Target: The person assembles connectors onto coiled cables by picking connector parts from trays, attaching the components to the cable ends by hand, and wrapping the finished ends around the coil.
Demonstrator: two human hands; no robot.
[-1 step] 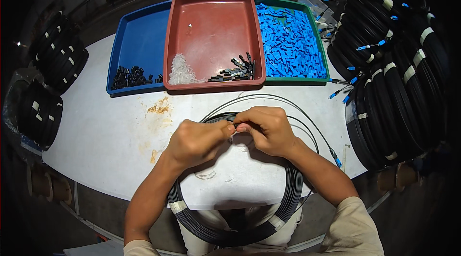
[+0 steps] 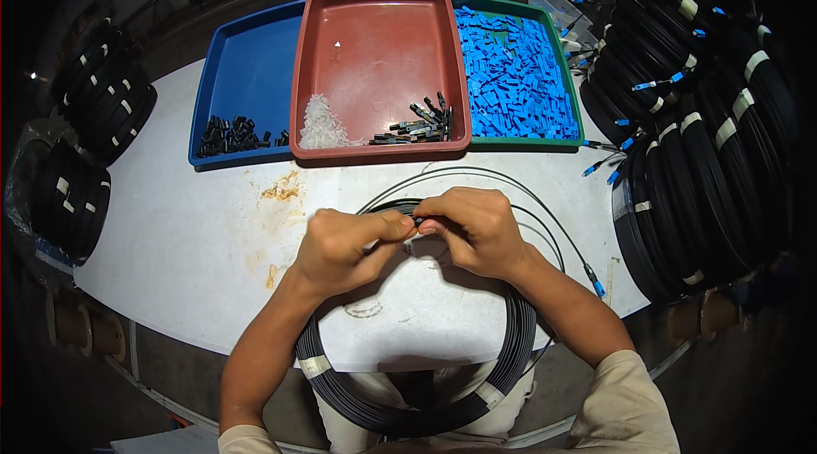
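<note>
My left hand [image 2: 340,251] and my right hand [image 2: 478,226] meet fingertip to fingertip over the far side of a coil of black cable [image 2: 521,326]. Each pinches with thumb and forefinger at a small dark piece [image 2: 417,222], mostly covered by the fingers; its kind is too small to tell. The coil, bound with whitish tape [image 2: 315,365], lies partly on the table and hangs over its near edge above my lap. A loose loop of cable [image 2: 509,177] arcs out behind my right hand and ends in a blue connector [image 2: 599,287] beside my right forearm.
Three trays stand behind the hands: blue [image 2: 247,45] with black parts, red [image 2: 383,45] with clear sleeves [image 2: 322,126] and black connector pieces [image 2: 417,124], green [image 2: 572,105] with blue housings [image 2: 515,71]. Cable coils are stacked at right [image 2: 689,190] and left [image 2: 72,199] on the white table [image 2: 170,241].
My left hand has shifted very slightly at the fingertips. The whitish bit under its thumb no longer shows, and a dark piece shows between the fingertips.
</note>
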